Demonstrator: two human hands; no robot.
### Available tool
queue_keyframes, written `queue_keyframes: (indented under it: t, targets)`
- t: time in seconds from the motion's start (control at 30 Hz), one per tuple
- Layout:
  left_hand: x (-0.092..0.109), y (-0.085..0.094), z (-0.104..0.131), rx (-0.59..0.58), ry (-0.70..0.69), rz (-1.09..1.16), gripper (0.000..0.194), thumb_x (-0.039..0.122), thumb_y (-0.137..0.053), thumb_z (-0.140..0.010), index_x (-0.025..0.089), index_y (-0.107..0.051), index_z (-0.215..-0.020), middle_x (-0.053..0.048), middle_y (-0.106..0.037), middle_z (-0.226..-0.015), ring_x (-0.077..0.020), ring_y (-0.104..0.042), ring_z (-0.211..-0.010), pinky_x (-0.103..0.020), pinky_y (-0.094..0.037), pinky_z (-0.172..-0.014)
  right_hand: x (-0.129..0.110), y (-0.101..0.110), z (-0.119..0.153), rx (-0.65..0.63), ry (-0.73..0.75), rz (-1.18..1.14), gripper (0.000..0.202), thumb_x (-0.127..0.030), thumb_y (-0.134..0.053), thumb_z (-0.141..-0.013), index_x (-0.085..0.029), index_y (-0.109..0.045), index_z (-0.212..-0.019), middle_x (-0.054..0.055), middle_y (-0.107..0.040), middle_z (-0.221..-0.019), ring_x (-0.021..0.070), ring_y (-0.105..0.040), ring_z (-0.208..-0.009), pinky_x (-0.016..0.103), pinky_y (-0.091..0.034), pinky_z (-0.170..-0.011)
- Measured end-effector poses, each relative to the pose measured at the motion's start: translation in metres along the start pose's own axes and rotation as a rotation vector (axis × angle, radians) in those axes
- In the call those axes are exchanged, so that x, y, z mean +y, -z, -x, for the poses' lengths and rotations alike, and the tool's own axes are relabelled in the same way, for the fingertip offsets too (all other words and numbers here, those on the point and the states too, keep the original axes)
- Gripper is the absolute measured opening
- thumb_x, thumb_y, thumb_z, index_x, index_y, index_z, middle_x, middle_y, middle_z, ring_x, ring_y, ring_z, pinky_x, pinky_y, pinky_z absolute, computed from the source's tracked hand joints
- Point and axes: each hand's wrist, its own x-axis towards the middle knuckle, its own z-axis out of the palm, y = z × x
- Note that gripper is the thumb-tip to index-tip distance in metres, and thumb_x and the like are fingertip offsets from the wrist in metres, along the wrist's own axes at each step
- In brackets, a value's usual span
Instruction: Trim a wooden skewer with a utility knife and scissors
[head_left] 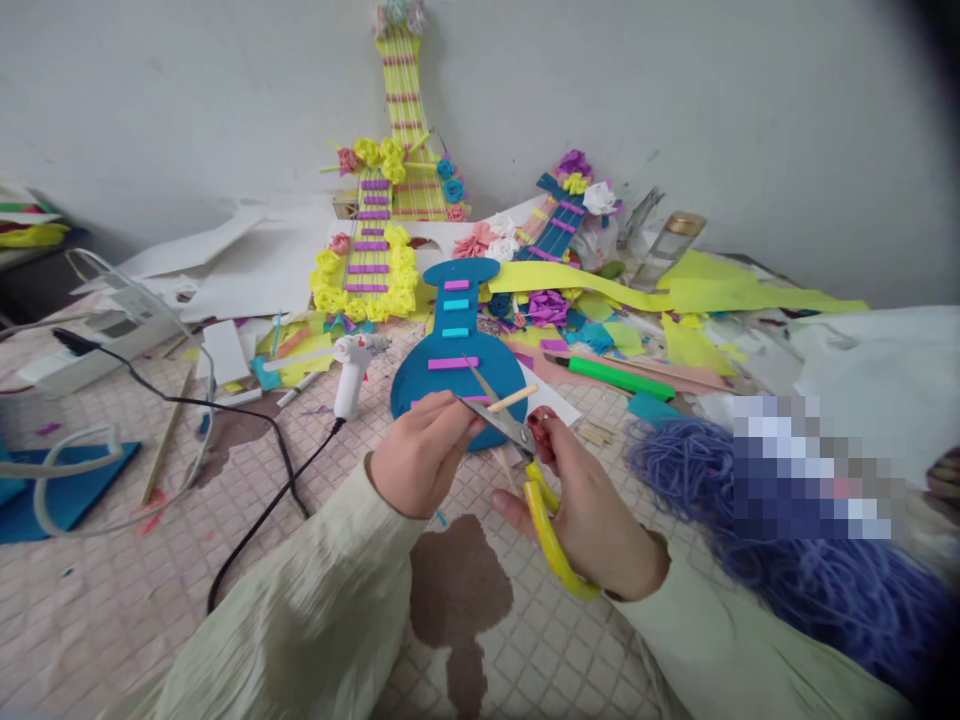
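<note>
My right hand (592, 505) is closed around yellow-handled scissors (551, 525), whose blades are spread and point up and left. A small wooden stick (516, 398) lies between the blades. My left hand (426, 452) is pinched at the near end of the stick, beside the lower blade tip; the exact grip is partly hidden. Behind both hands is a blue guitar-shaped board (459, 385) with pink and light-blue strips across its neck and body.
A white glue gun (352, 375) with a black cord stands left of the board. A green cutter (621, 378), short sticks (596, 432) and blue yarn (810, 560) are on the right. Decorated yellow guitar shapes (367, 240) lean at the wall. A power strip (101, 350) is left.
</note>
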Motion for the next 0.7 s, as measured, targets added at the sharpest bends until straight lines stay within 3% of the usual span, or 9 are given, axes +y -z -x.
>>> queue_keyframes:
  t: [0.3,0.5,0.7]
  targets:
    - [0.000,0.000,-0.001,-0.022,-0.034,-0.004,0.016,0.009,-0.038,-0.083,0.014,-0.048,-0.072,-0.002,-0.053,-0.062,-0.0132,-0.053,-0.059,-0.023,-0.045,-0.052,-0.002,0.000,0.001,-0.064,-0.054,-0.111,0.047,-0.027,-0.061,-0.069,-0.018,-0.035,-0.107,0.011,-0.048,-0.107,0.0222,-0.049,-0.099,0.038,-0.042,-0.085]
    - [-0.004,0.006,-0.004,-0.090,-0.119,0.103,0.012,0.008,-0.038,-0.084,0.013,-0.049,-0.081,-0.005,-0.059,-0.070,-0.0140,-0.058,-0.067,-0.023,-0.050,-0.059,-0.003,-0.001,0.002,-0.097,-0.075,-0.138,0.038,-0.025,-0.055,-0.072,-0.019,-0.036,-0.105,0.008,-0.049,-0.101,0.0197,-0.050,-0.094,0.036,-0.043,-0.084]
    - [-0.003,0.010,-0.005,-0.144,-0.120,0.101,0.015,0.011,-0.036,-0.086,0.013,-0.050,-0.082,-0.005,-0.061,-0.069,-0.0146,-0.058,-0.069,-0.025,-0.050,-0.061,0.000,-0.002,0.003,-0.104,-0.083,-0.159,0.037,-0.014,-0.052,-0.063,-0.019,-0.037,-0.097,0.007,-0.050,-0.096,0.0192,-0.051,-0.088,0.035,-0.043,-0.079]
